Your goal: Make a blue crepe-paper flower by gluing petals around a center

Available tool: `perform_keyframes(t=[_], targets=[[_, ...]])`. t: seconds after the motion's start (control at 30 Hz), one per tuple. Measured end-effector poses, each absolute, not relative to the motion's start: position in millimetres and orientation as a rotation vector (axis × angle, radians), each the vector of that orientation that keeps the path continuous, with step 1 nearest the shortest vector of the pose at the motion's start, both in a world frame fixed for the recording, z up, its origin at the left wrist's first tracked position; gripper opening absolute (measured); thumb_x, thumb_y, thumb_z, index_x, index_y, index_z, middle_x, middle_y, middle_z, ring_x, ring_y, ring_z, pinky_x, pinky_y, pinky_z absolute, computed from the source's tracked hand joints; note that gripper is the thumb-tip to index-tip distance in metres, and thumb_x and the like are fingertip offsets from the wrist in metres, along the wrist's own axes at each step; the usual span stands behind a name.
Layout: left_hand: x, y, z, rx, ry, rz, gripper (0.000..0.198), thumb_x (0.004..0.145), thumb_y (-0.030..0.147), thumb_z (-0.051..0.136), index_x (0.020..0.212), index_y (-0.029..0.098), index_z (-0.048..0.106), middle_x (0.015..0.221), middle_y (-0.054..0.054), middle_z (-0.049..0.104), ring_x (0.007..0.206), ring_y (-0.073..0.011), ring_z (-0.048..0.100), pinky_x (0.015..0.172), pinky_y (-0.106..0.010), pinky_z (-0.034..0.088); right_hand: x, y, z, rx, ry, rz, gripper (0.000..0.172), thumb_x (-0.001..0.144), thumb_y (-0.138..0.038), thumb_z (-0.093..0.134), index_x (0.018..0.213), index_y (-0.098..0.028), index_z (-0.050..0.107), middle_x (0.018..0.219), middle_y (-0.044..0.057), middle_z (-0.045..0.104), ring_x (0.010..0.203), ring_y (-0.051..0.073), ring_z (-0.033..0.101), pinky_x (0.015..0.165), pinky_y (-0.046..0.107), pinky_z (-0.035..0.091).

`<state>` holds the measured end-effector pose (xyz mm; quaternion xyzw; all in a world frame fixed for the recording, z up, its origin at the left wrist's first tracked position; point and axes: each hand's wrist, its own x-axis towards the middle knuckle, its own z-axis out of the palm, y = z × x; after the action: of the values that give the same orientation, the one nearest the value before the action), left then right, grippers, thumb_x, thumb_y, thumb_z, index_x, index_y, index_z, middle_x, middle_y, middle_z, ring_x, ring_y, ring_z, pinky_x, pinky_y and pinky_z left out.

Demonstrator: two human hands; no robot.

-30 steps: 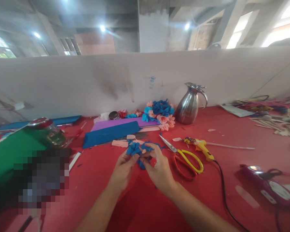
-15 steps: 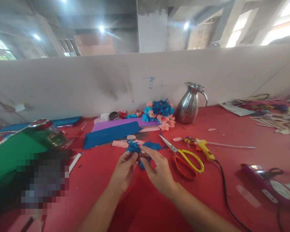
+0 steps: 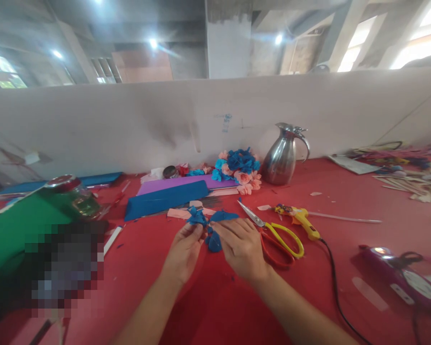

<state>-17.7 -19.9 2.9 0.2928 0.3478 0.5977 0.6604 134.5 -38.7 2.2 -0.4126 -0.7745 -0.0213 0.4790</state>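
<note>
My left hand (image 3: 184, 249) pinches a small blue paper flower (image 3: 197, 216) between thumb and fingers, above the red table. Just right of it, my right hand (image 3: 242, 243) reaches over the blue paper pieces (image 3: 223, 215), palm down with its fingers drawn together. Its fingertips are hard to make out, and so is anything between them. Another blue petal piece (image 3: 214, 241) shows between the two hands. Scissors (image 3: 273, 235) with red and yellow handles lie beside my right hand, blades pointing away to the left.
A yellow glue gun (image 3: 301, 221) with a black cord lies right of the scissors. Behind stand a metal jug (image 3: 280, 160) and a paper flower bunch (image 3: 240, 167). Blue sheets (image 3: 167, 200), a glass jar (image 3: 79, 201) and a purple device (image 3: 404, 275) lie around.
My right hand has turned palm down and moved slightly right, away from the flower, over the blue pieces. My left hand keeps the flower in nearly the same place.
</note>
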Motion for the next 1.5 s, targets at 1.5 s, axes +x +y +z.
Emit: perform_keyframes(t=[1.5], targets=[[-13, -34, 3, 1.527, 0.975, 1.503, 0.012, 0.079, 0.031, 0.063, 0.071, 0.022, 0.061, 0.068, 0.000, 0.058, 0.064, -0.0159, 0.050, 0.067, -0.027, 0.043, 132, -40, 15, -0.943, -1.224, 0.696, 0.011, 0.079, -0.016, 0.053, 0.077, -0.021, 0.063, 0.073, 0.001, 0.064, 0.068, 0.015, 0.059, 0.064, 0.026, 0.047]])
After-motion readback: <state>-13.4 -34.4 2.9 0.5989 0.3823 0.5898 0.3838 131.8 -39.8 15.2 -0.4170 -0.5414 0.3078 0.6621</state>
